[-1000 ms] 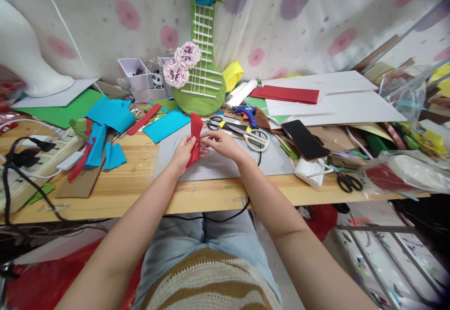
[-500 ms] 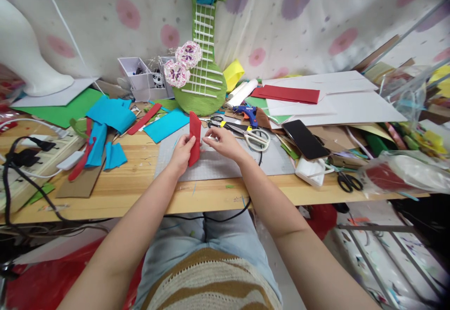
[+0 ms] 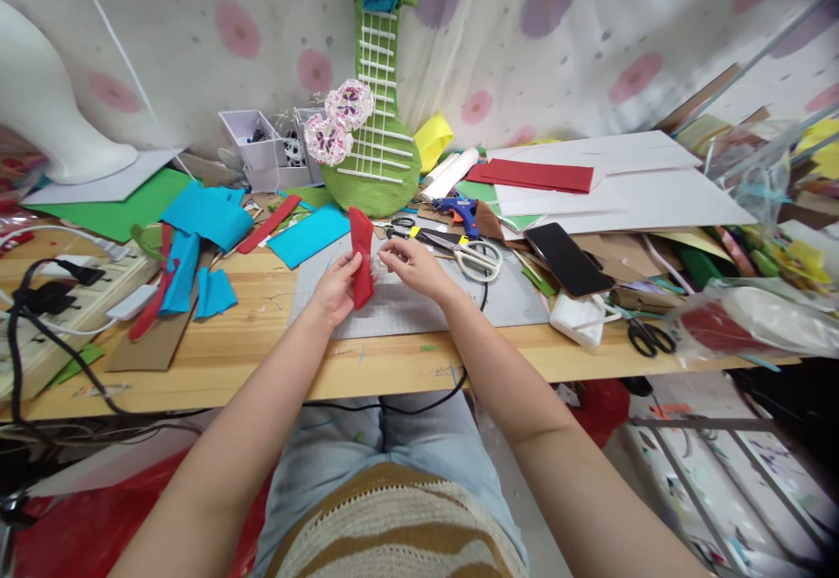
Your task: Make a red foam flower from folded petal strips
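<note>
My left hand (image 3: 338, 288) pinches a folded strip of red crepe paper (image 3: 362, 246) upright between thumb and fingers. The strip is narrower at the grip and flares above it. Just to its right is my right hand (image 3: 414, 265), its fingertips pinched together; whether something thin, such as a thread, is in them is too small to tell. Both hands are over a grey cutting mat (image 3: 504, 305). Beyond my right hand lie white-handled scissors (image 3: 477, 258) and a blue glue gun (image 3: 461, 211).
A green guitar-shaped craft (image 3: 377, 163) leans at the back. Blue crepe paper (image 3: 206, 215) and a power strip (image 3: 124, 276) lie left. A phone (image 3: 567, 259), black scissors (image 3: 650, 338), red crepe paper (image 3: 537, 175) and white boards (image 3: 662, 198) lie right. A black cable (image 3: 467, 377) hangs over the front edge.
The red crepe strip, flat and smooth before, is now gathered around its middle with a flared top. My right hand's fingers have closed together beside it.
</note>
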A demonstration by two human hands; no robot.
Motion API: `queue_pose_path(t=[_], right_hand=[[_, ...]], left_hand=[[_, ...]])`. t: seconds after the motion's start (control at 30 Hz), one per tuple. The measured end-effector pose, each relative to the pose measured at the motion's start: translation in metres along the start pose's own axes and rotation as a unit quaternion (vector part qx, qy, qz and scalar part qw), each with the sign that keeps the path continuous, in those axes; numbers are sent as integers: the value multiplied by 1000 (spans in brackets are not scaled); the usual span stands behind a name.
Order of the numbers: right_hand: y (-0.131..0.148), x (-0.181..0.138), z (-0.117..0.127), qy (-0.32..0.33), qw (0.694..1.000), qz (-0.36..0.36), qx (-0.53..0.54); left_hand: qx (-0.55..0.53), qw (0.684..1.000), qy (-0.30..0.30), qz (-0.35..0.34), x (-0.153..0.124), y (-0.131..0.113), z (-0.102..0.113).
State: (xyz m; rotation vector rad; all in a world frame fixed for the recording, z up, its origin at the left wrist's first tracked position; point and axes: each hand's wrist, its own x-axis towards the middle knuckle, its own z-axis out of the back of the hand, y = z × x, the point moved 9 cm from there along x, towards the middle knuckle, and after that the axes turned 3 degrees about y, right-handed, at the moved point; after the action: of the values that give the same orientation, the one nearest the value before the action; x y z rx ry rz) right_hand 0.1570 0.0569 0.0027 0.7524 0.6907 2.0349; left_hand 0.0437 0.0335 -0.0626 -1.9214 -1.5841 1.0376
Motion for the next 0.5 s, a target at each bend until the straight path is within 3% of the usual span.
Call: queue_pose_path(t=[0.23,0.5], right_hand=[[7,-4,2,8,1000,22,16],[0,-6,5,-23,999,-39,-13]], left_hand=[[38,999,9,-4,2,-1,0],[107,986,0,-131,1,-18,4]])
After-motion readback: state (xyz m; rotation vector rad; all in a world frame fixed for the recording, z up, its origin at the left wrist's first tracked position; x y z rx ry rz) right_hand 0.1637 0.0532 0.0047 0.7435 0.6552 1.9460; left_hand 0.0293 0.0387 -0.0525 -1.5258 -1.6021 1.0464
